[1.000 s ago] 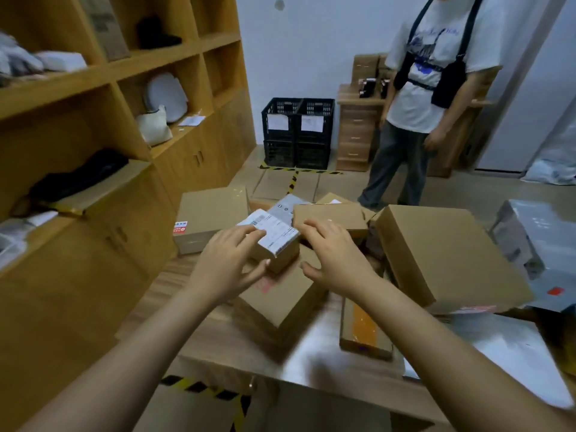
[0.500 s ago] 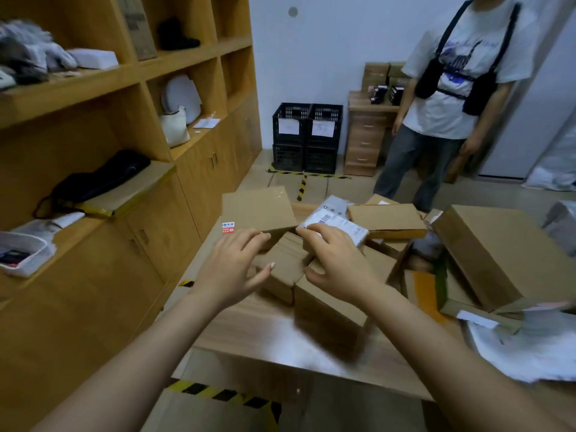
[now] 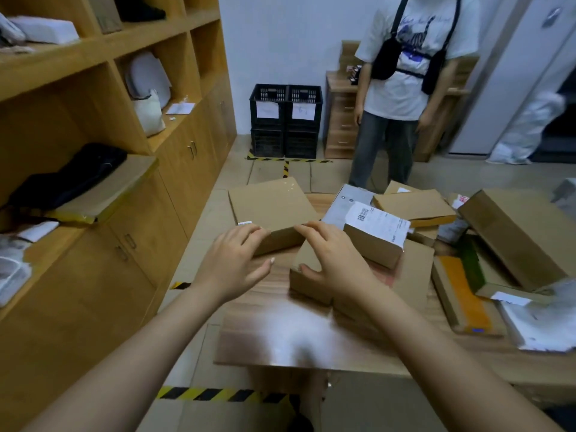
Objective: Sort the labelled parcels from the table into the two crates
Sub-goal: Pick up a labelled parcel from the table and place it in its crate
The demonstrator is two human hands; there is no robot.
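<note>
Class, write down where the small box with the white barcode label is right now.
In the head view, the barcode-labelled box sits right of centre on the table, atop a flat brown box, just right of the right hand.

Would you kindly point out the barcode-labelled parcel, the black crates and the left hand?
barcode-labelled parcel (image 3: 378, 224): head view, on its white label.
black crates (image 3: 268, 124): head view, left crate's front wall.
left hand (image 3: 232, 263): head view, back of hand.
</note>
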